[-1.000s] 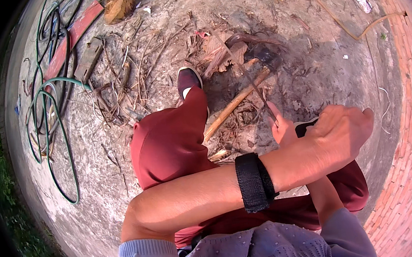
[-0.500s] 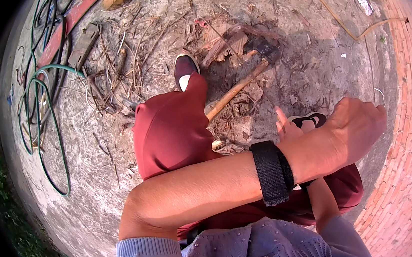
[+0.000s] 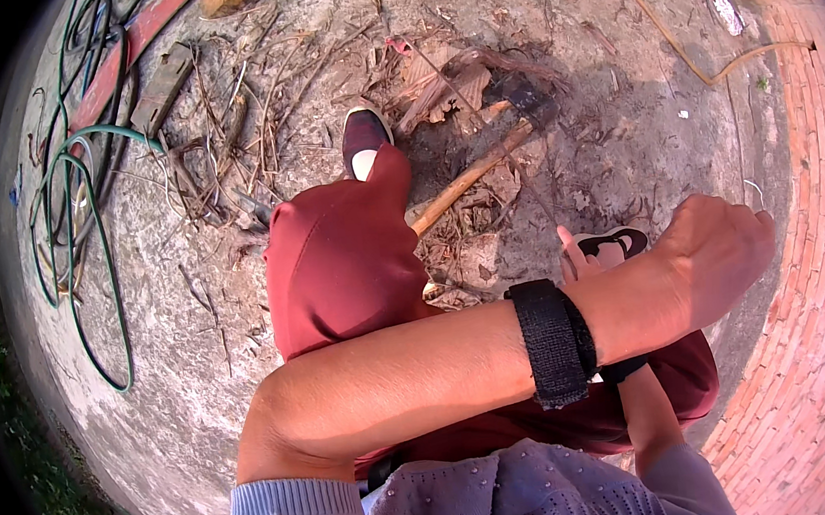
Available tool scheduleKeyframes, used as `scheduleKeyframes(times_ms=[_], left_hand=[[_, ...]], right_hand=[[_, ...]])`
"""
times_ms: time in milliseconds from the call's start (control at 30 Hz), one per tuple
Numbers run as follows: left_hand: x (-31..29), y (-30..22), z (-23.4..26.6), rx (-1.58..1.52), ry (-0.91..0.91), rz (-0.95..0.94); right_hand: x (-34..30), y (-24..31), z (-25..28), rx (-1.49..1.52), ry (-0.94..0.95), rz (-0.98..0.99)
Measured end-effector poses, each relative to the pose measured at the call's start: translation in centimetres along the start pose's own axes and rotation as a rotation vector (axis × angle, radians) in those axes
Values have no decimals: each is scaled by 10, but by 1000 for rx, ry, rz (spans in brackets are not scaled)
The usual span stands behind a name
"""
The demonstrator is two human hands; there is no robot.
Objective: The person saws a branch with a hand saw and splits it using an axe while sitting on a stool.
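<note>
Black-strapped, the left forearm [image 3: 414,370] hides much of the right hand [image 3: 580,262].

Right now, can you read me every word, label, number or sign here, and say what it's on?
None can be read.
Red-and-silver wrapper by the brick surface: any print is too small to make out.
Black wristband: no lettering shows.
</note>
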State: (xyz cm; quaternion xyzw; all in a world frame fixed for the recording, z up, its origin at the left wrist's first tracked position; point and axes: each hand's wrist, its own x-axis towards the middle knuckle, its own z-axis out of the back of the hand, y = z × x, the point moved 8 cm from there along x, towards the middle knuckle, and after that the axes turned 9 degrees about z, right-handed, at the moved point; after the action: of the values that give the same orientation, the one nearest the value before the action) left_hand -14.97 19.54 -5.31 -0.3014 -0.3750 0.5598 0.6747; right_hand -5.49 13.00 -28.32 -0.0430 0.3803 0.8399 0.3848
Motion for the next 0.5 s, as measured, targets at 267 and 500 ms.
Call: scheduleKeyframes(times_ms=[267,500], left_hand=[[19,13,-8,-111,88,89],[4,-8,7,46,-278,-125]], right_hand=[[118,9,-1,-266,-58,75],[10,-16,5,-493,38,-35]])
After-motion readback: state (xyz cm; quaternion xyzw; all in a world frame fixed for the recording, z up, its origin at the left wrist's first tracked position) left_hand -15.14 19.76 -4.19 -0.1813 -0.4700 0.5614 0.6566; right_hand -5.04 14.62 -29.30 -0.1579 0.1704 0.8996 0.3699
